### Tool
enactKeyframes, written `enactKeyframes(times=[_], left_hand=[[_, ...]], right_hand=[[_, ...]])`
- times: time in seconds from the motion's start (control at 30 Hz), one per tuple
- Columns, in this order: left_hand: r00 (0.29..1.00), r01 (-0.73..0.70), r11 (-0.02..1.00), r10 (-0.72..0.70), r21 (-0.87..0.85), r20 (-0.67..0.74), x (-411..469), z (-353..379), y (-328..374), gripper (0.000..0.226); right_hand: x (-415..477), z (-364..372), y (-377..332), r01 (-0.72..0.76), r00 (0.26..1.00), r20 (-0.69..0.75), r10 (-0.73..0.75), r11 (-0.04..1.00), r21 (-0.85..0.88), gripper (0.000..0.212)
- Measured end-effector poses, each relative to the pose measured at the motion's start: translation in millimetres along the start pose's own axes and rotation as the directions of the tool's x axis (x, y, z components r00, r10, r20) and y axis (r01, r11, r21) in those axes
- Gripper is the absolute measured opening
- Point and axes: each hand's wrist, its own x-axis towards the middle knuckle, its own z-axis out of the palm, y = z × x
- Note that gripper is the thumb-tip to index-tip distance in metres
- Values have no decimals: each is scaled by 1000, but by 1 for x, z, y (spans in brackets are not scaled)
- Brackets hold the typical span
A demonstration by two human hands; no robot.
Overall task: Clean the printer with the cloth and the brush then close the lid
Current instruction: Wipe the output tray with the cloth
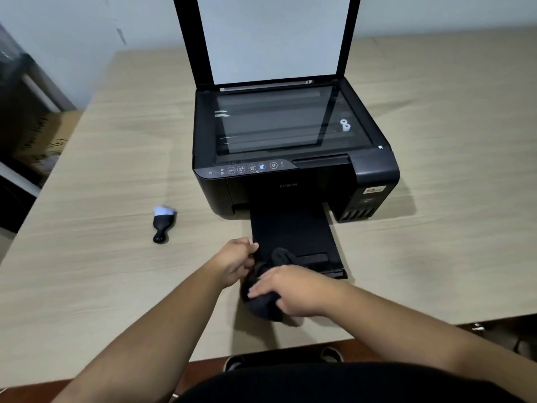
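Observation:
A black printer (293, 181) stands in the middle of the table. Its lid (273, 39) is raised upright and the scanner glass (270, 120) is bare. The output tray (293, 237) sticks out toward me. A dark cloth (261, 303) lies bunched at the tray's near left corner. My right hand (293, 289) is closed over the cloth from the right, and my left hand (235, 263) pinches its upper edge from the left. A small black brush (163, 223) with pale bristles lies on the table left of the printer, apart from both hands.
The pale wooden table (436, 228) reaches to the wall at the back; its near edge is just below my forearms. Dark boxes and furniture (26, 126) stand off the table's left side. Two small white rings (345, 125) show at the glass's right edge.

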Motion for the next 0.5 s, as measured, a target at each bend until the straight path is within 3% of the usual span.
enactKeyframes(times=[0.07, 0.17, 0.27, 0.4, 0.5], left_hand=[[1000, 11, 1000, -11, -14, 11, -1, 1, 0, 26], [999, 15, 999, -13, -50, 39, 0, 3, 0, 12], [999, 6, 999, -5, -51, 32, 0, 4, 0, 12], [1000, 12, 999, -12, -48, 5, 0, 3, -1, 30], [1000, 3, 999, -3, -32, -12, -3, 3, 2, 31]], right_hand=[[-16, -5, 11, -33, 999, 19, 33, 999, -4, 60], [-60, -27, 46, -179, 984, 17, 179, 984, -15, 53], [-90, -47, 64, -325, 946, -14, 325, 946, 16, 51], [-54, -46, 24, -187, 975, -114, 190, 982, 36, 48], [-15, -19, 0, -45, 999, -28, 45, 999, -26, 53]])
